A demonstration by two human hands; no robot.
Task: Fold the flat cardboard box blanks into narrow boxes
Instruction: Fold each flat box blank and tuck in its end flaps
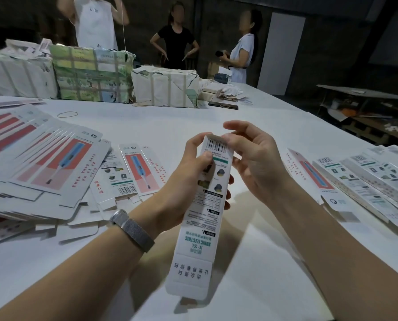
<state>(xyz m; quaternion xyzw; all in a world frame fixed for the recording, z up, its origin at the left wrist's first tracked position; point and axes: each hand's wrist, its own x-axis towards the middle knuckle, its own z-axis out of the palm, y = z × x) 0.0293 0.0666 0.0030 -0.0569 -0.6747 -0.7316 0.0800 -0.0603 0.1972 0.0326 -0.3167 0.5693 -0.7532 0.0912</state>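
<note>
Cardboard box blanks [38, 158] lie fanned in a thick, overlapping heap along the left edge of the frame, red-and-blue printed faces up, on the white table [147, 126]; a thin rubber band [67, 114] rests on the tabletop just above the heap, and taped paper-wrapped bundles [91, 75] stand in a row across the upper left. Right of the heap, one more blank [139, 169] lies face up near the frame's middle. In the centre, the left hand [188, 172], with a metal mesh watch band [132, 230] on its wrist, grips a narrow box [207, 205] that is held off the table, tilted, its barcode end toward the top of the frame and its open bottom flap hanging toward the lower centre. The thumb presses the printed face just below the barcode while the other fingers curl round behind, their tips showing at the box's right edge lower down. The grip sits on the upper third of the box, so most of its length hangs below the hand. The right hand [253, 158] meets the barcode end from the right, fingers curled and touching that top corner, index finger raised above it. Farther right, folded boxes [360, 181] lie side by side toward the right edge. Three people stand beyond the table at the top.
</note>
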